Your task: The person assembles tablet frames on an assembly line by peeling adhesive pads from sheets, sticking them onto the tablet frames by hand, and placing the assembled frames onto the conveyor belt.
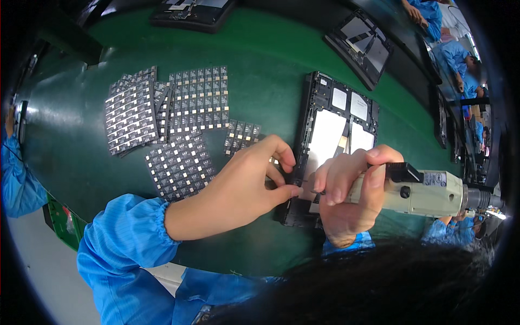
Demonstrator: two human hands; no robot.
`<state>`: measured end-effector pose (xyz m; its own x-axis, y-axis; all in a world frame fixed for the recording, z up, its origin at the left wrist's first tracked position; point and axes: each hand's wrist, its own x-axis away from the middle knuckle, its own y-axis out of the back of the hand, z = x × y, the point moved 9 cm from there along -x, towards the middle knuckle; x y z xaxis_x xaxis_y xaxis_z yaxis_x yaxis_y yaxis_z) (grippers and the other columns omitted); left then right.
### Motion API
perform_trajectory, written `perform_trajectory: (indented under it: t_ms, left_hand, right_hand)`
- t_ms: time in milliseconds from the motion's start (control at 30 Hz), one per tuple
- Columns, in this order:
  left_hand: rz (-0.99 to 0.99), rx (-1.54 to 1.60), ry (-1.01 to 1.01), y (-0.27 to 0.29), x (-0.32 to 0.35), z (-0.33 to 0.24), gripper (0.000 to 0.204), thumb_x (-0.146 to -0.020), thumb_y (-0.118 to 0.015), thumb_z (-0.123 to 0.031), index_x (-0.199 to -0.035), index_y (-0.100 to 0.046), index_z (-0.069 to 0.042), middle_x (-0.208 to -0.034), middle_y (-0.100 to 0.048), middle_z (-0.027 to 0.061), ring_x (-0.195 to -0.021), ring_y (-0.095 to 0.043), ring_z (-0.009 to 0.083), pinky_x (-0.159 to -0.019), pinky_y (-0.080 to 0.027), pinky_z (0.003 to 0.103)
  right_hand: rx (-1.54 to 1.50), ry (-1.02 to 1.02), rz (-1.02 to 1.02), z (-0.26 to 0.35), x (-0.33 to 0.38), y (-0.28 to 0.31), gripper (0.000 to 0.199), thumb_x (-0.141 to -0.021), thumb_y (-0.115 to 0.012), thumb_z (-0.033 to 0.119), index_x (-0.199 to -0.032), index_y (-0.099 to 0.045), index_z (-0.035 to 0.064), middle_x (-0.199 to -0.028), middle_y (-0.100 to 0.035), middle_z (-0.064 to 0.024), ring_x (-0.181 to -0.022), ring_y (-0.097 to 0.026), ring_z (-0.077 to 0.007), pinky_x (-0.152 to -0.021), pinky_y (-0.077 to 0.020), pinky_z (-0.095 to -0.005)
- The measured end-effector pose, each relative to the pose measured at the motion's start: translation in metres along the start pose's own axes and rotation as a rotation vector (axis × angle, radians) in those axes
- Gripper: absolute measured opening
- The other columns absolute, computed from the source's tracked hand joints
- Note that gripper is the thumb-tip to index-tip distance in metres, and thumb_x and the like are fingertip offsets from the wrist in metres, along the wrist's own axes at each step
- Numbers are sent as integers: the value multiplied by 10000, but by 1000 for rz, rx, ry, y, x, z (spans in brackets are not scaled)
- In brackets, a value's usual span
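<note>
Hands met over the near left edge of a black open device frame (337,116) that lay on the green tabletop (260,65) in the head view. The left hand (246,181), coming out of a blue sleeve, pinched its thumb and fingertips together right against that edge of the frame, seemingly on a very small part; what it pinched was too small to make out. The right hand (352,187) was clenched around a cream-coloured electric screwdriver (428,192) with a black lever on top, its tip end hidden by the fingers and pointed toward the same edge of the frame, just beside the left hand's fingertips. Inside the frame showed white and grey panels. To the left of the frame, well apart from it, sheets of small black parts (168,116) lay overlapping on the tabletop, with one small strip (242,134) nearest the frame, just above the left hand. Beyond the frame, two more dark frames (362,46) (192,13) lay toward the far edge. To its right, other people in blue sleeves (452,57) sat along the line.
</note>
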<state>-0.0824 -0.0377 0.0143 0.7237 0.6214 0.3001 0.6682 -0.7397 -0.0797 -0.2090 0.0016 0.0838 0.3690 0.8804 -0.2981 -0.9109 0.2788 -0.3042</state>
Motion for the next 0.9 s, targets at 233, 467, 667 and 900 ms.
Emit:
perform_trajectory:
  t_ms: [233,467,667,900]
  left_hand:
    - [-16,-39,-36,-1,0,1,337,-803,-741,1,-1044,-508,25,-1030,-584,145,-840,-679,226,-677,-529,332]
    - [-26,-54,-69,0,3,0,323,-803,-735,2,-1036,-512,29,-1010,-589,153,-822,-675,226,-685,-530,334]
    - [-38,-68,-92,3,2,-2,325,-788,-735,15,-1026,-515,37,-990,-591,156,-811,-673,228,-674,-532,331]
    - [-50,-89,-131,4,4,-6,321,-779,-740,17,-1015,-523,40,-989,-599,163,-806,-675,240,-678,-544,336]
  right_hand:
    - [-5,-6,-12,-5,4,2,228,-1044,-470,304,-1109,-449,86,-549,-415,-16,-440,-393,-118,-467,-410,-311]
    - [15,-23,-6,-12,8,2,218,-1034,-483,288,-1082,-436,80,-538,-414,-22,-428,-383,-123,-459,-406,-311]
    - [49,-24,-37,-12,1,-3,157,-875,-546,4,-1003,-460,-25,-666,-554,-89,-475,-511,-117,-455,-440,-255]
    - [300,21,138,-14,-3,-16,236,-983,-578,231,-1022,-437,45,-527,-435,-51,-407,-400,-135,-424,-406,-307]
